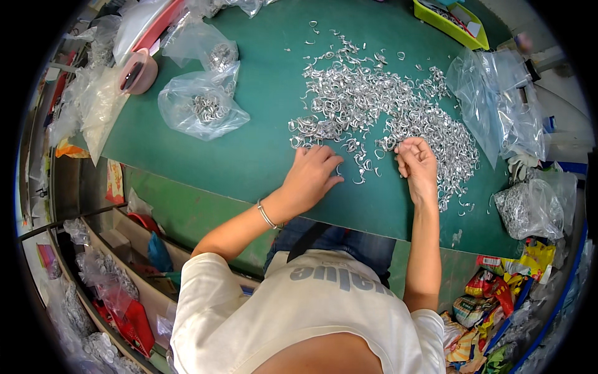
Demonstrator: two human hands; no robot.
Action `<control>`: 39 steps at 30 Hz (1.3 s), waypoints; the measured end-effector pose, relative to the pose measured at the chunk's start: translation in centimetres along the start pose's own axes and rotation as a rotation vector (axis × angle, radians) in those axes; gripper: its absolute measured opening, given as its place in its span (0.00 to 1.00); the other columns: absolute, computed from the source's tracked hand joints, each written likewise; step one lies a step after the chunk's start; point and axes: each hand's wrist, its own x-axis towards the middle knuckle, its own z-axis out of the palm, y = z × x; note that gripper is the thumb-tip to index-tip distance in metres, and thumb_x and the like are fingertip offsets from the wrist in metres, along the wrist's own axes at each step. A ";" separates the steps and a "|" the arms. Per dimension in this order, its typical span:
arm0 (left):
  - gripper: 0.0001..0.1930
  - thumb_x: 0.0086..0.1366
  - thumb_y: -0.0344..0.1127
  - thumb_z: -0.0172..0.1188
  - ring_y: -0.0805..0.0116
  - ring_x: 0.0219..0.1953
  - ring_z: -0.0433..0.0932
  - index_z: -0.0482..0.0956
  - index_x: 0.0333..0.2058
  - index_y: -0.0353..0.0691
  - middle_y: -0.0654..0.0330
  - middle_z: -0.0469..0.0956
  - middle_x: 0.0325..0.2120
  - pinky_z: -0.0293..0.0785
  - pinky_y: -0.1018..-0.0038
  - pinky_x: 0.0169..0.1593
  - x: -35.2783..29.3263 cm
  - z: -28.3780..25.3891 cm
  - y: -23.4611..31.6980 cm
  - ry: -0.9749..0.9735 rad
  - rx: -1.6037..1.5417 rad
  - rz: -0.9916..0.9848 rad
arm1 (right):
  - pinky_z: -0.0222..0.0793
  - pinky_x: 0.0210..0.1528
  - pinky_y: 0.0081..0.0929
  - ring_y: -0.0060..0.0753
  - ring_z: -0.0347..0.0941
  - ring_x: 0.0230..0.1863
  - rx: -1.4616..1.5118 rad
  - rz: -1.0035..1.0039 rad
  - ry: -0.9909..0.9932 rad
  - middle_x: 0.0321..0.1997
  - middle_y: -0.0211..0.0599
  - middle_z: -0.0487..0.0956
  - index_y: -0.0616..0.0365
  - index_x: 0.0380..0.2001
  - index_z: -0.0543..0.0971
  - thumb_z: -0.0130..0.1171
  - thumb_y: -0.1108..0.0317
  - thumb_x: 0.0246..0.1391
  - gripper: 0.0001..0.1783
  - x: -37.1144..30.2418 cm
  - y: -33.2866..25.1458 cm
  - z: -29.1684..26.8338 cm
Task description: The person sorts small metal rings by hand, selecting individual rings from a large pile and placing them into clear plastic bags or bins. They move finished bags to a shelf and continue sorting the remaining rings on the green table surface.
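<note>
A broad heap of small silver rings (374,93) spreads over the green tabletop (261,168) in front of me. At its near left edge lies my left hand (311,174), palm down. Its fingers are bent and apart, with the fingertips close to a few loose rings and the thumb stretched toward the right. My right hand (416,163) is at the near side of the heap, thumb and fingers drawn together in a pinch. Whatever is between those fingertips is too small to make out. A few scattered rings (361,163) lie between my hands.
Clear bags of rings (208,109) sit on the left, beyond a pink cup (138,71). Flat plastic bags (498,100) and a filled bag (529,209) are on the right. A yellow-green bin (451,23) stands at the far right. Below left is an open drawer (128,249).
</note>
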 end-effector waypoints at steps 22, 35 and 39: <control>0.10 0.52 0.25 0.57 0.70 0.26 0.66 0.71 0.35 0.35 0.61 0.65 0.26 0.64 0.76 0.31 -0.3 2.0 1.6 -0.007 -0.963 -0.436 | 0.58 0.20 0.17 0.25 0.64 0.23 0.501 0.052 -0.225 0.31 0.39 0.70 0.61 0.32 0.68 0.50 0.75 0.49 0.06 -3.9 1.0 -0.3; 0.03 0.55 0.27 0.53 0.70 0.26 0.65 0.68 0.26 0.37 0.60 0.65 0.25 0.62 0.76 0.27 -0.2 2.4 2.4 0.004 -0.943 -0.390 | 0.57 0.19 0.27 0.32 0.60 0.14 -0.985 -0.551 0.018 0.17 0.36 0.67 0.59 0.24 0.75 0.59 0.75 0.43 0.03 -3.4 2.5 2.4; 0.03 0.54 0.30 0.48 0.74 0.24 0.62 0.64 0.24 0.39 0.56 0.68 0.25 0.59 0.80 0.26 -0.6 1.4 0.8 -0.078 -1.814 -0.537 | 0.58 0.20 0.29 0.33 0.61 0.15 -0.884 -0.355 0.060 0.15 0.36 0.66 0.59 0.24 0.74 0.59 0.73 0.43 0.04 -3.2 1.8 0.6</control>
